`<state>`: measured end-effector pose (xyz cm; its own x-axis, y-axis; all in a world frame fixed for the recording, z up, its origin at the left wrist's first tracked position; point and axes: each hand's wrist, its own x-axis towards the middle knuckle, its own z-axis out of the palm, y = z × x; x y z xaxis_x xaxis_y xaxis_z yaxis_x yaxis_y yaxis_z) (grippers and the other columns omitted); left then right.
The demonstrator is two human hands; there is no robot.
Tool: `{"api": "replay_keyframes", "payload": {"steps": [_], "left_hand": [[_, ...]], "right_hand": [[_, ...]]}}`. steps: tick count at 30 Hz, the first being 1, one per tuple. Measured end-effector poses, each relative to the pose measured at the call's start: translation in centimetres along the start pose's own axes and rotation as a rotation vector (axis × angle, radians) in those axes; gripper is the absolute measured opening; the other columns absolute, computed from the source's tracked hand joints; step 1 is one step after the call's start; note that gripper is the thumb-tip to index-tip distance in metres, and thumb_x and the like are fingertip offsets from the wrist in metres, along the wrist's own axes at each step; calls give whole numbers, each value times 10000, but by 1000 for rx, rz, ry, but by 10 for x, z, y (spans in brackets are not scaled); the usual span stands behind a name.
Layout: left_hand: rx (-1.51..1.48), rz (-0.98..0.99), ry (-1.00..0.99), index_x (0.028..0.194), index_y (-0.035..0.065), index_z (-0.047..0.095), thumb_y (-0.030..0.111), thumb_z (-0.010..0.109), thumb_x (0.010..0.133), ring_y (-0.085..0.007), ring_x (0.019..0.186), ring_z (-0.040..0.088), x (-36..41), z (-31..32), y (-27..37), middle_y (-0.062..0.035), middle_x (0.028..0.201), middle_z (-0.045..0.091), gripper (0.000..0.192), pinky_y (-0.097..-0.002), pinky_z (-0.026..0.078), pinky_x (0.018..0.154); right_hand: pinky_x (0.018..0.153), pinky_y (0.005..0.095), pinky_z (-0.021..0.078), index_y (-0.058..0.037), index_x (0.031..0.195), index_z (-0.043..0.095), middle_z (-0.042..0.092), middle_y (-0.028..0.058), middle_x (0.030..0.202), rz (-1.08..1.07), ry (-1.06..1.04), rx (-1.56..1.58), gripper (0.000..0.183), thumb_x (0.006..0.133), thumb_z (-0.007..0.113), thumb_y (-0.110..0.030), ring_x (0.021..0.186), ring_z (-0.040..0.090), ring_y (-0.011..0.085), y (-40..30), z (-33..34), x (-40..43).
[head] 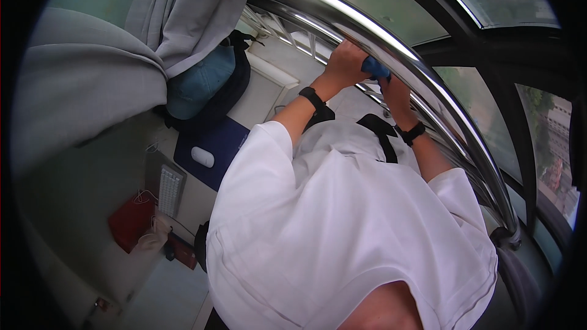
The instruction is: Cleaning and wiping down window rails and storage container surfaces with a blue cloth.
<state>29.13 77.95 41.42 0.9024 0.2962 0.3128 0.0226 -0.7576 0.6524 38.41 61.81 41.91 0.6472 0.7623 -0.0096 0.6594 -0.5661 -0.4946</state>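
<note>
A blue cloth (pixel 376 68) is bunched between my two hands at the metal railing beside the window. My left hand (pixel 347 65) grips its left end, with the fingers bent round and partly hidden behind the railing tube. At the cloth's other end is my right hand (pixel 395 94), its fingers largely hidden by the cloth and the shiny top rail (pixel 362 11). Thinner metal tubes (pixel 321 32) run below the top rail. Both wrists wear black bands.
Left of me, a desk holds a white mouse (pixel 202 156) on a dark blue mat (pixel 220 140), a keyboard (pixel 169 190) and a light blue cap (pixel 202 82) on a dark bag. A grey curtain (pixel 91 68) hangs at upper left; window frames (pixel 495 87) stand beyond the railing.
</note>
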Motion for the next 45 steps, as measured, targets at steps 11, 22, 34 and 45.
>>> {"api": "replay_keyframes", "payload": {"steps": [11, 22, 34, 45], "left_hand": [[207, -72, 107, 1005, 89, 590, 87, 738, 642, -342, 1056, 536, -13, -108, -125, -110, 1032, 607, 392, -437, 423, 925], [235, -112, -4, 951, 75, 649, 133, 753, 591, -343, 967, 551, 0, -73, -72, -134, 959, 611, 379, -423, 432, 935], [2, -4, 81, 1079, 100, 587, 53, 718, 639, -370, 1131, 509, -23, -52, -67, -114, 1043, 607, 461, -513, 361, 1048], [300, -270, 229, 1084, 16, 606, 115, 606, 839, -354, 969, 612, -24, -129, -197, -187, 1026, 649, 265, -406, 477, 855]], "right_hand": [[733, 413, 528, -157, 1260, 549, 676, 153, 977, -180, -29, 216, 405, 867, 636, -203, 874, 651, 354, -124, 83, 97], [810, 429, 488, -45, 1058, 614, 634, 187, 977, -140, 36, -62, 305, 854, 622, -272, 921, 612, 366, -78, 54, 63], [730, 435, 501, -180, 1205, 614, 642, 184, 964, -211, 258, -73, 511, 720, 685, -38, 887, 625, 386, -83, 48, 37], [679, 388, 517, -187, 1277, 553, 646, 156, 873, -207, 9, 143, 370, 907, 564, -169, 839, 639, 347, -195, 123, 158]]}}
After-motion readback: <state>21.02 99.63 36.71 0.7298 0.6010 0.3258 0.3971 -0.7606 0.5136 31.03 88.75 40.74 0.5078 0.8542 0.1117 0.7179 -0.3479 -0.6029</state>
